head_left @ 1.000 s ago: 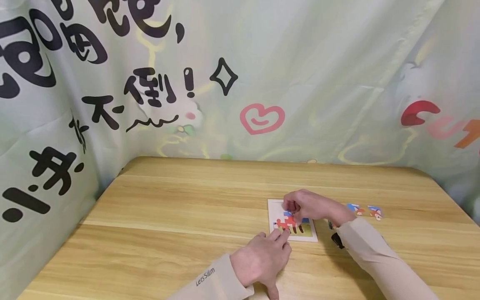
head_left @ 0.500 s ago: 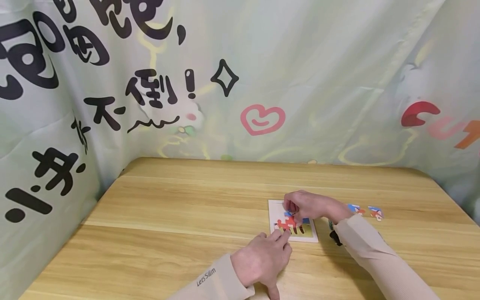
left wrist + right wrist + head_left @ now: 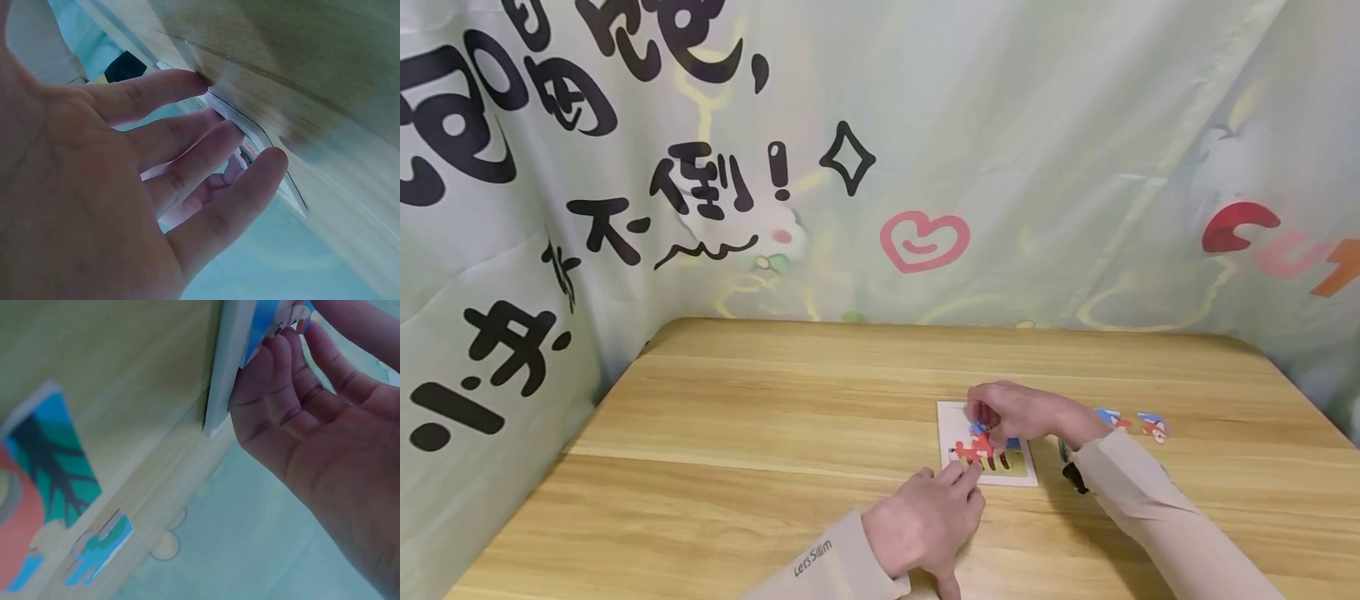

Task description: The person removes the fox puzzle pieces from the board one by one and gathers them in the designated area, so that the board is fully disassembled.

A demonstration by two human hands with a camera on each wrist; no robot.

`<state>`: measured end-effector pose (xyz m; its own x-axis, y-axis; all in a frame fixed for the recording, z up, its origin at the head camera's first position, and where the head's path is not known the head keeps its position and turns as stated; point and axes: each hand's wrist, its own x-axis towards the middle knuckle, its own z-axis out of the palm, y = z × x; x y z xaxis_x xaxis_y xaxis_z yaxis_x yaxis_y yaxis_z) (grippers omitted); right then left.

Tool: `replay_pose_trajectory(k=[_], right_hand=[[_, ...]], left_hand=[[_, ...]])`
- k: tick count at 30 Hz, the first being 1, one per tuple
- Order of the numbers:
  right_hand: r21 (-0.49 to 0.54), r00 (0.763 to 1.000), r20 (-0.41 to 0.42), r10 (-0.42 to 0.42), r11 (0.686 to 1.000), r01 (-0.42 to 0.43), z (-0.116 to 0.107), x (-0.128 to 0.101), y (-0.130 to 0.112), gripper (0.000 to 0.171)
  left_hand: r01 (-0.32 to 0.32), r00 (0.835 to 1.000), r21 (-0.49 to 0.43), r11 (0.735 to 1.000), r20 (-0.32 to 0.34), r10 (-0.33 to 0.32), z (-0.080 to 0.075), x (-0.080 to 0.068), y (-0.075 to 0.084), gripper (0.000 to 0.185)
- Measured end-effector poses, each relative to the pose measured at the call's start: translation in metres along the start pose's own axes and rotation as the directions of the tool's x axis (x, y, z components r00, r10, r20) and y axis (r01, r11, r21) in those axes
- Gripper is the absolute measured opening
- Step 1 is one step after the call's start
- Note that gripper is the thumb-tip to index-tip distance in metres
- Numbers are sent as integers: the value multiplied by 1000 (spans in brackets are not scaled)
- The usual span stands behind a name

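A jigsaw puzzle board with a white border lies right of the table's middle, partly filled with a red animal on a yellow-green and blue ground. My left hand lies at its near edge, with fairly straight fingertips touching it; the left wrist view shows the spread fingers at the rim. Over the board's upper part, my right hand has its fingers curled down and pinches a puzzle piece with blue on it. Most of that piece is hidden by the fingers.
Two loose puzzle pieces, one partly blue and one red and blue, lie right of the board. A small black object shows beneath the right sleeve. A printed curtain hangs behind the wooden table.
Both hands keep nearly the same place and pose on the board. The head view has shifted very slightly.
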<state>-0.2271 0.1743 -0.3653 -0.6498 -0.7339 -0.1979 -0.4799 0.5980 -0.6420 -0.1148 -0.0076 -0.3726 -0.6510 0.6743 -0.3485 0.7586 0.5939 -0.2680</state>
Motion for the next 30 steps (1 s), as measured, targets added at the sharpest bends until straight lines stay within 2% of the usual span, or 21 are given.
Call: replay_pose_trajectory(k=[5,7,13,21,28,30], right_hand=[[-44,990,-8,-139,989,138,0,-3,5,37],[-73,985,-12,-170,983,168,-1,-4,6,38],[-114,982,-31,-185,977,180,0,-5,6,38],[-106,981,-60,-183,979,176,0,-5,6,32],[-213,936,-142,-322,933,289,-3,-10,20,38],[-217,933,-135,-333,929,300,-4,-11,21,36]], left_hand=[[-2,1000,12,1000,2,1,-1,0,0,112],[-4,1000,16,1000,3,4,-1,0,0,113],[-7,1000,13,1000,2,7,-2,0,0,114],[5,1000,-5,1000,-8,-5,1,0,1,113],[8,1000,-1,1000,-15,-8,0,0,1,114],[5,1000,-9,1000,-12,-5,0,0,0,114]])
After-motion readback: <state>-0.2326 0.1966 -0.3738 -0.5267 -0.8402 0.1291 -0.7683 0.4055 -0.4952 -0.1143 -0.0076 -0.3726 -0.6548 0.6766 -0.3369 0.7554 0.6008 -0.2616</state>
